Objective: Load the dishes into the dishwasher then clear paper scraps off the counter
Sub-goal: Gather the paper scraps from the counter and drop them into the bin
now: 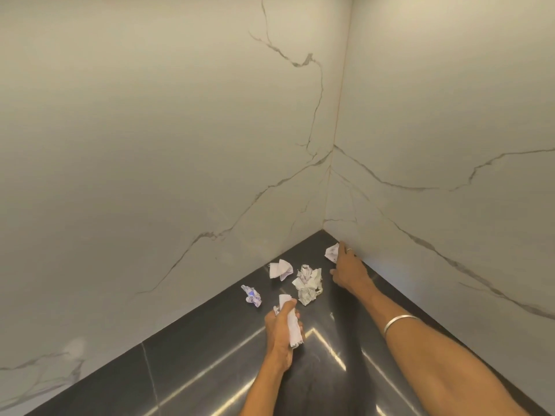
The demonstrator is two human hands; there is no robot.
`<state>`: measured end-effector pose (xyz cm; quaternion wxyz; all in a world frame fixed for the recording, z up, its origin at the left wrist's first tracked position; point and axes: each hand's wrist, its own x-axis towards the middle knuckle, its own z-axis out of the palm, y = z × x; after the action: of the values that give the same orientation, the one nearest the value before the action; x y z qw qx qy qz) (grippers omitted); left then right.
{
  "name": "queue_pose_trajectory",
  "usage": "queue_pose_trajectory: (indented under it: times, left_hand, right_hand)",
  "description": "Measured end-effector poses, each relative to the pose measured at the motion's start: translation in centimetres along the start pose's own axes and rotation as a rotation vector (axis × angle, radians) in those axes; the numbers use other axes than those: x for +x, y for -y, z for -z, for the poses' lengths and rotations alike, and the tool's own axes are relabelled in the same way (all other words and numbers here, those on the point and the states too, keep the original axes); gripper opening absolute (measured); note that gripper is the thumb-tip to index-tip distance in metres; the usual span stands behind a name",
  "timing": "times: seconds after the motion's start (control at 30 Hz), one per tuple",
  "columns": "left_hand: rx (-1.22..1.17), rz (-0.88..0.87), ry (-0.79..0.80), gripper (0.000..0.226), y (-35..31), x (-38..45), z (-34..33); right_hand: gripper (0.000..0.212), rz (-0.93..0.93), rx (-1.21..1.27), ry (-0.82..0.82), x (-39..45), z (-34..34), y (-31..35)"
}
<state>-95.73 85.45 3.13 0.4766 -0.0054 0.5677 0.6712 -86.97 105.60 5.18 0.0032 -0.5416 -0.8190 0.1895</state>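
The left hand (pixel 283 328) is curled round a rolled paper scrap (pixel 290 321) above the middle of the dark desk (pixel 186 364). The right hand (pixel 345 270) reaches into the far corner, fingers on a small scrap (pixel 332 251) lying against the right wall (pixel 450 145); whether it is pinched or merely touched cannot be told, since the fingertips are hidden.

The risk is that the corner scrap gets pushed tighter into the seam between wall and desk instead of lifted, because the wall leaves the fingers little room. The left hand, already full, could also let its roll slip if it tries to take more.

Three more pieces lie near the left wall's (pixel 150 145) edge: a large crumpled wad (pixel 307 285), a folded white piece (pixel 280 269), and a small printed ball (pixel 251 295). The wad sits just beside the right hand. No dishes or dishwasher are in view.
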Motion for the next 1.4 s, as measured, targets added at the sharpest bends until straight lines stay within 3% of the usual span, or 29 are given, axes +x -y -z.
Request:
queue_pose_trajectory:
  times: [0.17, 0.27, 0.47, 0.63, 0.77, 0.83, 0.93, 1.0, 1.1, 1.2, 1.4]
  left_hand:
    - [-0.021, -0.019, -0.014, 0.018, 0.2, -0.3, -0.2]
    - [-0.025, -0.017, -0.030, 0.018, 0.2, -0.5, -0.2]
    - [-0.005, -0.024, -0.016, 0.014, 0.8, -2.4, 0.0]
    - [0.073, -0.098, -0.016, 0.015, 1.1, -4.6, 0.1]
    - [0.025, -0.035, -0.079, 0.008, 1.5, -6.0, 1.0]
    - [-0.031, 0.041, -0.094, 0.029, 1.9, -6.2, 1.8]
    - [-0.231, 0.126, 0.039, 0.068, 1.9, -6.7, 2.5]
    - [-0.308, 0.126, 0.083, 0.076, 1.5, -7.3, 2.6]
    - [-0.313, 0.127, 0.142, 0.068, 1.4, -7.8, 2.7]
    - [-0.269, 0.154, 0.141, 0.045, 0.9, -8.0, 2.6]
    - [-0.109, 0.132, -0.067, 0.019, 1.1, -7.0, 1.8]
  right_hand:
    - [0.039, 0.003, 0.062, -0.204, -5.0, -2.2, -1.6]
    - [0.020, -0.006, 0.144, -0.186, -7.4, -2.1, -1.7]
    - [0.023, -0.183, 0.605, 0.093, -11.6, -0.5, -1.3]
    - [0.019, 0.026, 0.721, 0.127, -16.5, -0.6, 2.4]
    - [0.021, 0.108, 0.663, 0.102, -19.5, -1.0, 4.9]
    - [0.022, 0.097, 0.616, 0.111, -20.4, -1.0, 5.4]
    - [0.026, 0.048, 0.499, 0.112, -21.4, -1.2, 6.2]
    - [0.026, 0.043, 0.413, 0.084, -21.7, -1.4, 6.7]
    - [0.030, 0.062, 0.320, 0.040, -21.9, -1.6, 7.6]
    - [0.023, 0.094, 0.264, 0.050, -21.5, -1.3, 7.9]
    - [0.019, 0.192, 0.165, 0.311, -20.3, 1.2, 7.4]
